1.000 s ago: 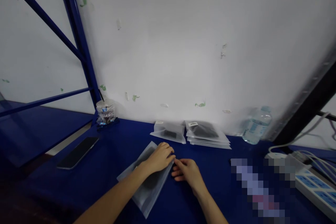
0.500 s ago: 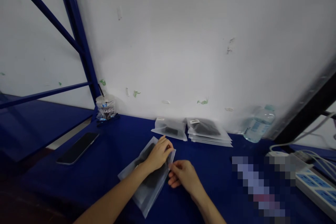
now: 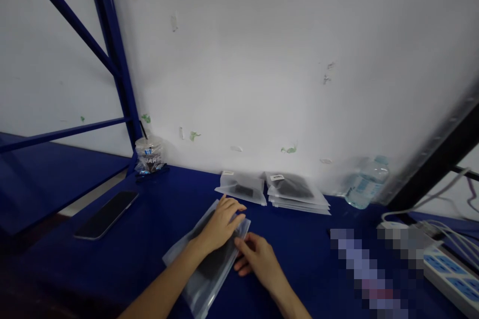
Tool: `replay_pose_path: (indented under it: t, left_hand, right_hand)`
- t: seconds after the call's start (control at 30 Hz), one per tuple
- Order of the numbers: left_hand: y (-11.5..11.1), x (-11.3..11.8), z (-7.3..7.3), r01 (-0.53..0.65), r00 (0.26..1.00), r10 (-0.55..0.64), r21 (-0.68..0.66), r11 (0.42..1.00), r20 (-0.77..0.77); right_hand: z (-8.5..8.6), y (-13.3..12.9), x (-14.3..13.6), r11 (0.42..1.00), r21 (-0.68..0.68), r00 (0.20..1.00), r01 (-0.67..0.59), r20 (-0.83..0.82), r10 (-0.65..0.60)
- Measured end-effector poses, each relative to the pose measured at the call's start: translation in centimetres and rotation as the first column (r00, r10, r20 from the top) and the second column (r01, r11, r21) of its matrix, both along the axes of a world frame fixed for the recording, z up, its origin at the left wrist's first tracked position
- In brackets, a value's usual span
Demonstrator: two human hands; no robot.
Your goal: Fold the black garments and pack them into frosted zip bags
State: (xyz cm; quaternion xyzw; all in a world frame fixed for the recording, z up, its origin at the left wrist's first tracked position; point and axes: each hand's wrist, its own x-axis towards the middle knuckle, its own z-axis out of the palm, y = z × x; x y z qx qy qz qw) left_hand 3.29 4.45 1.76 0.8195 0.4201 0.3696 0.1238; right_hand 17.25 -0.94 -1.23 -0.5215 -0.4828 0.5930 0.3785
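A frosted plastic zip bag (image 3: 204,286) with something dark inside lies slanted on the blue table. My left hand (image 3: 224,222) rests on the upper part of this bag, fingers stretched out and apart, pressing on its surface. At the bag's right edge, near the top corner, my right hand (image 3: 258,259) pinches the sealing strip between thumb and index finger, its other fingers curled below. The dark content is partly hidden under my left hand and forearm.
Behind the hands lie another frosted bag (image 3: 241,188) and a stack of similar bags (image 3: 295,192), by the wall. A phone (image 3: 107,214) and a wrapped cup (image 3: 149,154) are on the left; a water bottle (image 3: 368,184) and a power strip (image 3: 451,271) on the right.
My left hand's fingers have flattened and spread a little over the bag. My right hand has shifted slightly left along with the bag's edge. The view has moved slightly.
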Motion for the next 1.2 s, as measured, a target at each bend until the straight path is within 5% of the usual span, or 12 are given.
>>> replay_pose_path:
  t: [0.13,0.23,0.4,0.5,0.63,0.73,0.87,1.03,1.2]
  left_hand:
    - [-1.4,-3.0,-1.2,-0.020,0.947,0.005,-0.042,0.999,-0.322]
    - [-2.2,-4.7,-2.4,-0.042,0.917,0.005,-0.085,0.996,-0.399]
    - [-2.4,-5.1,-3.2,-0.035,0.946,-0.011,-0.134,0.990,-0.324]
    - [-1.8,-5.8,-3.5,-0.122,0.991,0.112,-0.140,0.983,-0.080]
    - [-0.3,-7.7,-3.5,-0.375,0.844,0.428,-0.215,0.902,0.325]
    - [0.1,-8.5,-3.3,-0.411,0.771,0.486,-0.262,0.873,0.412]
    - [-0.4,-8.0,-3.1,-0.334,0.848,0.408,-0.257,0.907,0.338]
    - [-0.4,-7.8,-3.9,-0.313,0.923,0.355,-0.244,0.918,0.152]
    - [0.3,-8.2,-5.2,-0.290,0.957,0.292,-0.120,0.950,0.000]
  right_hand:
    - [-0.6,2.0,0.8,0.999,-0.003,0.999,0.049,0.000,-0.049]
    - [-0.9,2.0,0.6,0.999,-0.035,0.999,0.039,0.024,-0.038]
    - [-0.1,1.2,0.0,0.982,-0.079,0.983,-0.173,-0.081,0.166]
    - [0.0,0.9,-0.3,0.980,-0.037,0.968,-0.193,-0.172,0.184]
    - [0.5,2.4,-0.4,0.997,0.081,0.961,-0.006,-0.275,0.028]
    - [1.3,5.3,-0.1,0.948,0.160,0.907,0.277,-0.370,-0.202]
    - [1.4,9.7,-0.1,0.860,0.180,0.811,0.478,-0.466,-0.353]
    - [-0.2,12.2,-0.1,0.883,0.166,0.840,0.439,-0.423,-0.339]
    - [-1.5,11.2,1.6,0.897,0.217,0.903,0.386,-0.290,-0.318]
